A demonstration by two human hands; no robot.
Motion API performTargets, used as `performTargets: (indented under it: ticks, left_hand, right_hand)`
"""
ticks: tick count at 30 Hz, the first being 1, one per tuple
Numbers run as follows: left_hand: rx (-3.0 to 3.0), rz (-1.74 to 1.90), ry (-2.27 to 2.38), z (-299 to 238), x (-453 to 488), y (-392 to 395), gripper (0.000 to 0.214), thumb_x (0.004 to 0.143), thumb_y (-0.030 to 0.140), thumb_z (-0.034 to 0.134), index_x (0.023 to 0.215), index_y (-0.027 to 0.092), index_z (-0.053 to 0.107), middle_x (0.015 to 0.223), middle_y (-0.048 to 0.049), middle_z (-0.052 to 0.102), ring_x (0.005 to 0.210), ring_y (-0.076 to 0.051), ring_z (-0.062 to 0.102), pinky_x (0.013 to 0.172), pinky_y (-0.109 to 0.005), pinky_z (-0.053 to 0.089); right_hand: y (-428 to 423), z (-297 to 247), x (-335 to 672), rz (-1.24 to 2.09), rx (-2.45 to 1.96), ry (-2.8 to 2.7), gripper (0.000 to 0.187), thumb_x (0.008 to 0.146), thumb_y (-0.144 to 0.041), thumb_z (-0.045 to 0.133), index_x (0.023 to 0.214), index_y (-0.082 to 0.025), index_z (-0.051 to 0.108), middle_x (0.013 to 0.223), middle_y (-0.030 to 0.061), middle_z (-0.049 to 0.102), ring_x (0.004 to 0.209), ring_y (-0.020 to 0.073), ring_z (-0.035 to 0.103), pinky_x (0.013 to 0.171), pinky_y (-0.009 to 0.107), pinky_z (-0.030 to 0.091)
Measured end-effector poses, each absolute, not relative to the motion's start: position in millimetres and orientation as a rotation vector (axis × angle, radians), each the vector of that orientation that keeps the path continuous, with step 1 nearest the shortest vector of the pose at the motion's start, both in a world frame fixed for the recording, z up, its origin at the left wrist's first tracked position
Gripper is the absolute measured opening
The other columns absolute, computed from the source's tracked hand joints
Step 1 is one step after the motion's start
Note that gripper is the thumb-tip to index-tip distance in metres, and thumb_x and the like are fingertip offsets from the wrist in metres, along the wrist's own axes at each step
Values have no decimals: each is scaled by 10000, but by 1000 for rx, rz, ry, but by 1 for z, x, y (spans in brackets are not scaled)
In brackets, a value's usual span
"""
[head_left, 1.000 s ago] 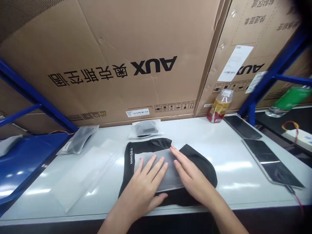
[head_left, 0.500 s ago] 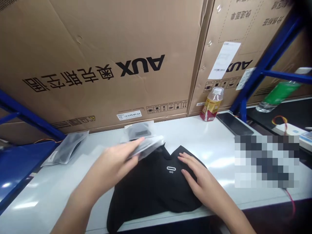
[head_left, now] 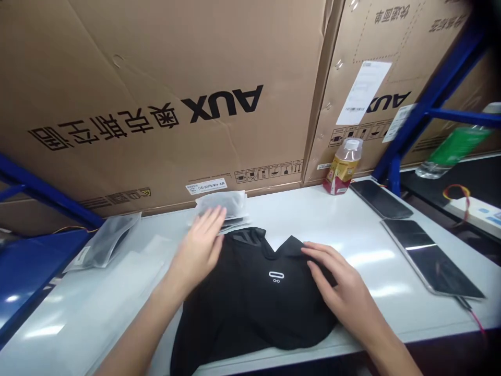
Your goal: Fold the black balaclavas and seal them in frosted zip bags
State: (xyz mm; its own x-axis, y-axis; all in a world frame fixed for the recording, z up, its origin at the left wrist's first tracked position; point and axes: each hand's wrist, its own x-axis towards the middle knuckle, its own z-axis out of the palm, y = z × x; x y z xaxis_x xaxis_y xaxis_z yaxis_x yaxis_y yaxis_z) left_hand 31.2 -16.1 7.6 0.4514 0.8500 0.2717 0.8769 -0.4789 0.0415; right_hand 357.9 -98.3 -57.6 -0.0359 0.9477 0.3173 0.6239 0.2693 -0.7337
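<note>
A black fabric garment (head_left: 254, 308) lies spread on the white table, with a V-shaped notch at its far edge and a small white logo near the middle. My right hand (head_left: 342, 287) rests on its right side with the fingers apart, the fingertips by the pointed flap beside the notch. Past the garment's far left edge is a small stack of frosted plastic packets (head_left: 230, 203). My left hand (head_left: 199, 245) reaches to the stack's near left side, fingers stretched out over it and nothing visibly gripped.
At the left lie another frosted packet (head_left: 104, 243) and flat translucent bags (head_left: 113, 297). A drink bottle (head_left: 343, 167) stands at the back right, near two dark phones, one farther (head_left: 381, 198) and one nearer (head_left: 434, 256). Large cartons (head_left: 156, 57) wall off the back.
My left hand has set the packet it held onto the stack at the back and let go. My right hand has shifted slightly right on the garment.
</note>
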Motion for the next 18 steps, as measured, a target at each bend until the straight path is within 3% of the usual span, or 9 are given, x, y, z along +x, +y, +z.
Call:
performTargets:
  ticks: [2, 5, 9, 11, 13, 16, 18]
  left_hand:
    - [-2806, -200, -1408, 3, 38, -67, 614, 1100, 382, 435, 1683, 322, 252, 1707, -25, 364, 1570, -292, 371, 1256, -580, 373]
    - [-2923, -26, -1382, -11, 49, -123, 789, 1052, 496, 553, 1699, 364, 121, 1727, -16, 293, 1572, -351, 349, 1197, -620, 440]
    - [-2851, -49, -1442, -26, 52, -141, 765, 1087, 421, 490, 1701, 342, 40, 1740, -18, 235, 1584, -351, 318, 1201, -646, 418]
    - [-2861, -67, -1437, -28, 49, -138, 740, 1098, 425, 467, 1700, 338, 46, 1742, -12, 228, 1591, -339, 306, 1216, -627, 409]
    - [-2878, -79, -1438, -27, 45, -136, 712, 1108, 423, 447, 1699, 346, 57, 1744, -1, 224, 1597, -326, 293, 1226, -608, 405]
    - [-2896, -97, -1450, -26, 42, -137, 687, 1113, 414, 440, 1695, 369, 77, 1745, 13, 227, 1602, -312, 283, 1244, -595, 387]
    - [-2887, -132, -1465, -28, 42, -138, 686, 1110, 414, 453, 1692, 380, 91, 1745, 15, 237, 1603, -311, 284, 1254, -596, 371]
  right_hand:
    - [-85, -57, 358, 350, -1572, -1706, 374, 1025, -466, 581, 1343, -281, 646, 1499, 112, 588, 1410, 351, 534, 1126, 572, 501]
    - [-69, -51, 356, 291, -1641, -1754, 270, 972, -470, 655, 1110, -242, 703, 1378, 141, 653, 1332, 398, 568, 1105, 627, 469]
    - [-85, -34, 354, 514, -1436, -1830, 126, 1033, -333, 540, 938, -271, 596, 1168, 67, 704, 1166, 284, 661, 980, 457, 546]
    - [-104, -30, 355, 651, -1324, -1897, 112, 1053, -313, 501, 980, -285, 581, 1136, 45, 700, 1089, 241, 682, 888, 379, 570]
    - [-117, -32, 356, 660, -1343, -1916, 133, 1043, -376, 549, 1146, -310, 600, 1210, 49, 683, 1116, 247, 670, 878, 371, 574]
    - [-112, -42, 359, 460, -1622, -1771, 563, 953, -562, 670, 1434, -309, 524, 1398, 99, 622, 1290, 330, 585, 1003, 462, 536]
    - [-94, -47, 362, 486, -1756, -1676, 648, 941, -639, 641, 1465, -276, 526, 1359, 110, 660, 1222, 331, 630, 993, 468, 538]
